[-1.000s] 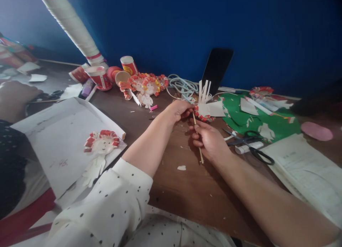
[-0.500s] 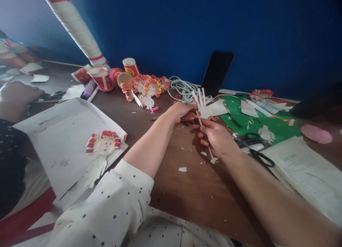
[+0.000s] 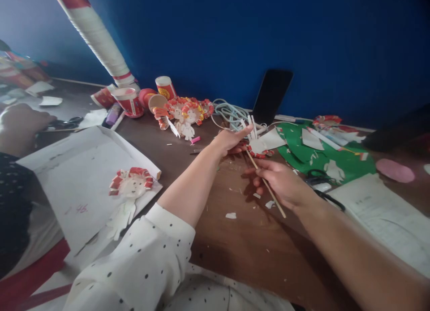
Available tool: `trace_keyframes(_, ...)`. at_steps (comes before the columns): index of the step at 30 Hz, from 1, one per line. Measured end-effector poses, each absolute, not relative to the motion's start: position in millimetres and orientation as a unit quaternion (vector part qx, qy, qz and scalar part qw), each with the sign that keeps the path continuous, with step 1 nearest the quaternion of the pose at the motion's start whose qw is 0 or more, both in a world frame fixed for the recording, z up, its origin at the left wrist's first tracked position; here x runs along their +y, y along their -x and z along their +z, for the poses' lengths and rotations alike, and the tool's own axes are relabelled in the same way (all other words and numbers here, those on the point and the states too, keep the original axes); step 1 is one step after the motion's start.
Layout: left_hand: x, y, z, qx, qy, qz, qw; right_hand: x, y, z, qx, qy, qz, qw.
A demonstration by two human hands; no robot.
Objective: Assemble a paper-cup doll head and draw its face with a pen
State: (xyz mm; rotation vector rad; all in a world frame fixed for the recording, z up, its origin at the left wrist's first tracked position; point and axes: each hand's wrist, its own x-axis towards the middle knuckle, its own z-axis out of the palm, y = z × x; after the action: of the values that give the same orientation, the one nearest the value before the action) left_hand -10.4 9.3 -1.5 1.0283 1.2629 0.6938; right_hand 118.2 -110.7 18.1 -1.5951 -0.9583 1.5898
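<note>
I see both of the person's arms stretched forward, the hands close together but apart. The left forearm (image 3: 193, 185) slants away to the right from a spotted sleeve (image 3: 141, 252); the left hand (image 3: 230, 141) reaches slightly farther, its thumb (image 3: 247, 130) held out straight above the partly hidden fingers. The right forearm (image 3: 346, 239), bare, comes in from the lower right, and the right hand (image 3: 277, 179) pinches between thumb and forefinger, other fingers loosely curled below.
</note>
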Motion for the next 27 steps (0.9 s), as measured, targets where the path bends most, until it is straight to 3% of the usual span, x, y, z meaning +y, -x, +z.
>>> trace_keyframes(7,12.6,12.8,1.2,0.56,-0.436,0.292,0.641,-152.4,-140.2,29.8,-0.368,0.619,0.625,0.302)
trace_keyframes(27,11.9,23.6,10.9,0.556,-0.415,0.25,0.676,-167.2,-129.5,6.5,-0.318,0.6,0.65,0.34)
